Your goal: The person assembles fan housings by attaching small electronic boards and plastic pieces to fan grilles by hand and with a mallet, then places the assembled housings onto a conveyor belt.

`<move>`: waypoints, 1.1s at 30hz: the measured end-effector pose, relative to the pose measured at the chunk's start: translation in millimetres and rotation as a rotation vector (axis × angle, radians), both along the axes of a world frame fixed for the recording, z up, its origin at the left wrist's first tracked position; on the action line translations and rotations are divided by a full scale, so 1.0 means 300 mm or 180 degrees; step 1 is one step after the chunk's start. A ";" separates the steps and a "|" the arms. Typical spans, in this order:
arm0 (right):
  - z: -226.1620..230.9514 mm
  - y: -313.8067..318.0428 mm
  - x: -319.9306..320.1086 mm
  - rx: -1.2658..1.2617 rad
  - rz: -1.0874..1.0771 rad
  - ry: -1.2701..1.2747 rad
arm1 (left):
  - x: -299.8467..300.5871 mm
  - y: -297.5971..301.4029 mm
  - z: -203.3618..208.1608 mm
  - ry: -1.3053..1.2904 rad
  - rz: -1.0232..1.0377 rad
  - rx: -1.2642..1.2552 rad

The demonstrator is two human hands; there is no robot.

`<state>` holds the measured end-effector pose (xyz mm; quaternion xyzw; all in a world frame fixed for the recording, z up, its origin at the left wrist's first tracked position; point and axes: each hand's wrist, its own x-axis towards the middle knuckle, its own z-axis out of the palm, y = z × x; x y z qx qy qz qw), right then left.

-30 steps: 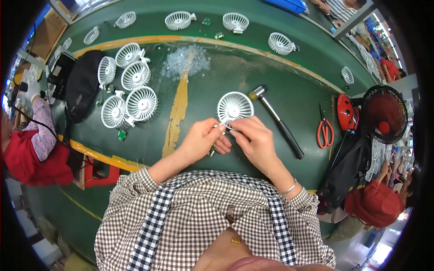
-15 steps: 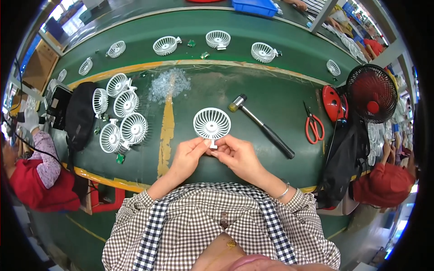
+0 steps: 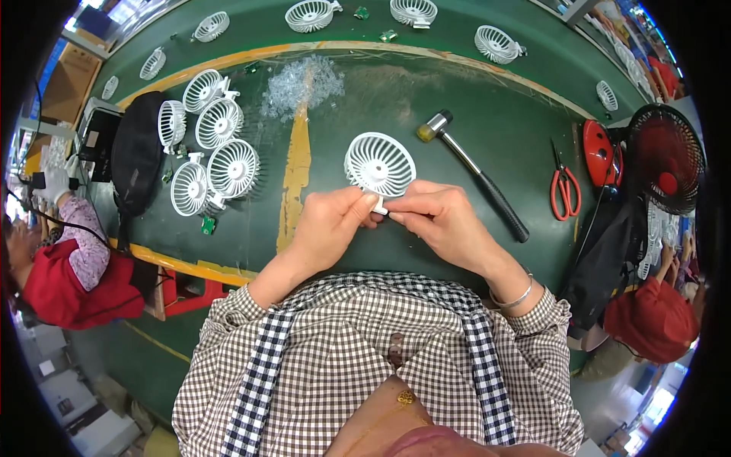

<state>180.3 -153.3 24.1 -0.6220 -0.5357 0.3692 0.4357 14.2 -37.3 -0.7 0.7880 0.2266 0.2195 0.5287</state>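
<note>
A white round slatted fan housing point(image 3: 379, 145) is held over the green bench in front of me, its short stem toward me. My left hand point(image 3: 327, 225) pinches that stem between thumb and fingers. Close against the stem's end, my right hand point(image 3: 453, 221) is closed in a pinch; whatever sits between its fingertips is too small and hidden to name. To the left stand several similar white housings point(image 3: 233, 168) in a cluster, with small green circuit boards point(image 3: 208, 225) beside them. A hammer point(image 3: 480, 179) with a black handle lies to the right of the held housing.
Small clear plastic pieces point(image 3: 303, 85) are heaped beyond my hands. Red-handled pliers point(image 3: 565, 194) and a black desk fan point(image 3: 664, 160) are at the right, a black bag point(image 3: 137, 156) at the left. More housings point(image 3: 499, 44) line the far strip. Co-workers sit on both sides.
The view has tilted, so the bench things appear higher and most sit farther right. The held housing is tipped more, and my right fingers have closed into a tighter pinch at the stem's end.
</note>
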 end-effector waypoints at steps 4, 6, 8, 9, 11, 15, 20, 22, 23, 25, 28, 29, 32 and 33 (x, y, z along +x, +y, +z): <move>0.055 0.008 -0.043 0.0895 0.0108 -0.1427 | -0.021 -0.002 0.053 0.0046 -0.0087 -0.1554; 0.078 0.004 -0.058 0.1039 -0.0044 -0.1688 | -0.025 0.011 0.125 0.0142 -0.0202 -0.1692; 0.092 0.004 -0.043 0.0732 0.0095 -0.1139 | -0.030 0.045 0.246 0.1509 -0.0425 -0.1451; 0.087 0.009 -0.037 0.0760 -0.0054 -0.0556 | -0.044 0.059 0.248 0.1488 -0.0283 -0.1088; 0.061 0.018 -0.030 0.0286 -0.0476 -0.0363 | -0.037 0.051 0.202 0.0540 0.0040 0.0474; -0.137 0.024 -0.017 0.0240 -0.0578 -0.1254 | 0.001 0.012 -0.005 0.0801 -0.0370 0.1333; -0.093 -0.026 0.139 0.0409 -0.1591 -0.3218 | -0.008 0.021 -0.028 0.0521 -0.0159 0.1098; -0.119 -0.048 0.173 0.0307 -0.1641 -0.3514 | 0.012 0.026 -0.029 0.0529 -0.0208 0.1072; -0.107 -0.056 0.162 0.0100 -0.1519 -0.3079 | 0.015 0.027 -0.033 0.0531 -0.0217 0.1002; -0.036 -0.063 0.102 -0.0245 -0.1361 -0.2264 | 0.018 0.032 -0.043 0.0548 -0.0215 0.0927; 0.082 -0.056 0.009 0.1375 -0.1595 -0.1950 | -0.002 0.032 -0.046 0.0509 -0.0125 0.1051; 0.063 -0.070 -0.001 0.1697 -0.1826 -0.1920 | 0.003 0.030 -0.040 0.0535 -0.0135 0.1018; -0.045 -0.134 -0.017 0.1131 -0.1016 -0.2525 | 0.019 0.021 -0.022 0.0596 -0.0155 0.1035; -0.062 -0.145 -0.033 0.0566 -0.0686 -0.2449 | 0.028 0.017 -0.019 0.0631 -0.0167 0.1081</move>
